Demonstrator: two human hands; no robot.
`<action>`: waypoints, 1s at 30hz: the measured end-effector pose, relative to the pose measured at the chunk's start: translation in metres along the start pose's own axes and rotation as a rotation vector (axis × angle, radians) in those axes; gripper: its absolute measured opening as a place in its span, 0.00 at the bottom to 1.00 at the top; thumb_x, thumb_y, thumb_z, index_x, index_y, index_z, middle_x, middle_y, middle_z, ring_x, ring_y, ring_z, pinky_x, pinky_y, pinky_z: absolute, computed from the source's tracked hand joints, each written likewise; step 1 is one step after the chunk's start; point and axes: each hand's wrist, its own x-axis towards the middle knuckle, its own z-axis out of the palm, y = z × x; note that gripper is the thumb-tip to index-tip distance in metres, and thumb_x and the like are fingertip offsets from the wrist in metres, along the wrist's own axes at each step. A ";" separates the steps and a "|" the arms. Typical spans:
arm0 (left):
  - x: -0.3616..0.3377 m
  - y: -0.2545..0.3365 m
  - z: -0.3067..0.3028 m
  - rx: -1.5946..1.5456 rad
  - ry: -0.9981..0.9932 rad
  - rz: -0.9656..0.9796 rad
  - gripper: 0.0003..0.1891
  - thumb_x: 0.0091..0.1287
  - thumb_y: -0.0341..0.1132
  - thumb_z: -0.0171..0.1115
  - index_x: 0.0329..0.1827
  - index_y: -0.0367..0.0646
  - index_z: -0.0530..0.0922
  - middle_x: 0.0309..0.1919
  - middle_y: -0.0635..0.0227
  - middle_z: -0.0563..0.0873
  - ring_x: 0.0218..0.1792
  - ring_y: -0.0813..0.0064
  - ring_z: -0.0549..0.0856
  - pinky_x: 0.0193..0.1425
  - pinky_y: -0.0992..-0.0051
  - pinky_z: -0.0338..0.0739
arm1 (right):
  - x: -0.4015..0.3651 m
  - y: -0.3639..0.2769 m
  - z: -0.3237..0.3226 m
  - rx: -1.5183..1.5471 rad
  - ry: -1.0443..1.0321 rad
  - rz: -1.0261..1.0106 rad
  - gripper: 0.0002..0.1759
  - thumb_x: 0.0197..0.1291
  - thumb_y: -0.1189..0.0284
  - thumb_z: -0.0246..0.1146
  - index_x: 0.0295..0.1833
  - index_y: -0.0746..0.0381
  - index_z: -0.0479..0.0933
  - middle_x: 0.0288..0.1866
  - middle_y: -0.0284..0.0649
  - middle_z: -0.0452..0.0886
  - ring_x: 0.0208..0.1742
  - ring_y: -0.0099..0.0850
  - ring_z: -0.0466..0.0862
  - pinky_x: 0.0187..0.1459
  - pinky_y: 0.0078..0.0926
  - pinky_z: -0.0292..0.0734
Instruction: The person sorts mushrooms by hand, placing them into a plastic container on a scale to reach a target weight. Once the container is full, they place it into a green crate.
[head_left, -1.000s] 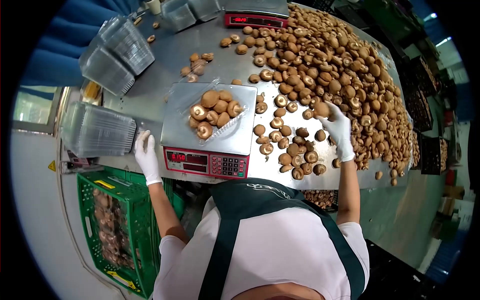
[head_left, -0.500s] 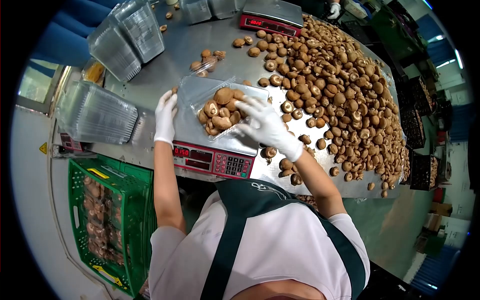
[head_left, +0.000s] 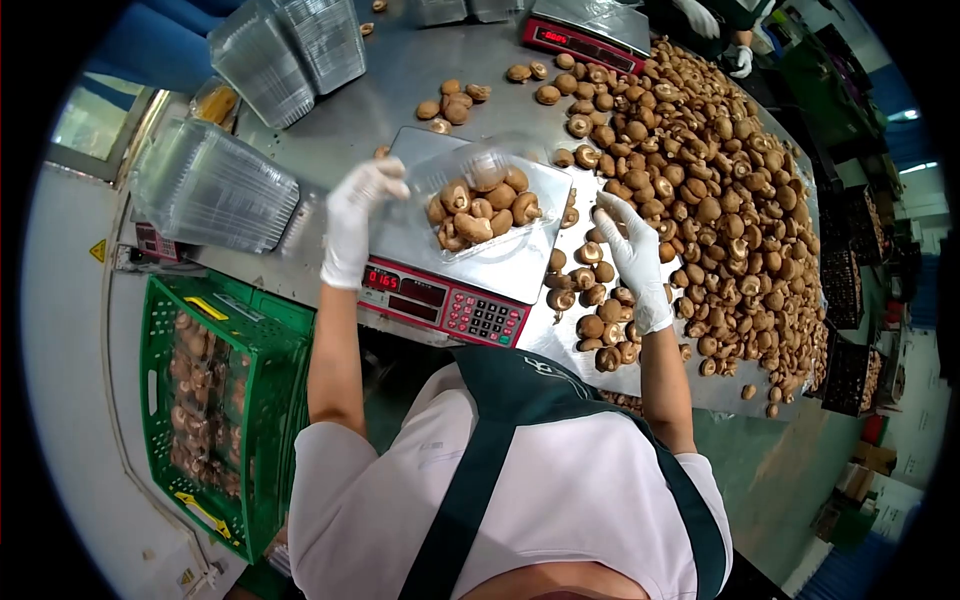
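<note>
Shiitake mushrooms (head_left: 487, 208) fill a clear plastic clamshell box (head_left: 470, 248) on the steel pan of a red digital scale (head_left: 447, 303), whose display looks like 0.165. The box's blurred transparent lid (head_left: 455, 165) stands over the back of the mushrooms. My left hand (head_left: 360, 215), in a white glove, is raised at the lid's left side, fingers bent towards it and somewhat apart. To the right of the scale, my gloved right hand (head_left: 635, 260) is open, its fingers stretched out over loose mushrooms (head_left: 598, 320) at the edge of a large mushroom pile (head_left: 715, 190).
Stacked clear boxes (head_left: 215, 190) stand on the left of the steel table (head_left: 400, 75). Below them, a green crate (head_left: 250, 365) holds packed mushrooms. A second scale (head_left: 585, 40) sits at the back, near another person's gloved hand (head_left: 741, 62). Dark crates (head_left: 850, 270) line the right.
My right hand has left the box and moved right to the loose mushrooms. The lid and my left hand have shifted up and inward. The display went from 0.150 to about 0.165.
</note>
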 end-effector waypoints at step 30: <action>-0.092 -0.028 -0.055 -0.194 0.653 -0.482 0.16 0.69 0.44 0.54 0.49 0.41 0.76 0.39 0.67 0.82 0.36 0.76 0.81 0.39 0.79 0.73 | 0.005 0.034 -0.005 0.413 -0.202 0.314 0.20 0.66 0.61 0.58 0.56 0.65 0.73 0.43 0.39 0.82 0.34 0.22 0.82 0.39 0.21 0.79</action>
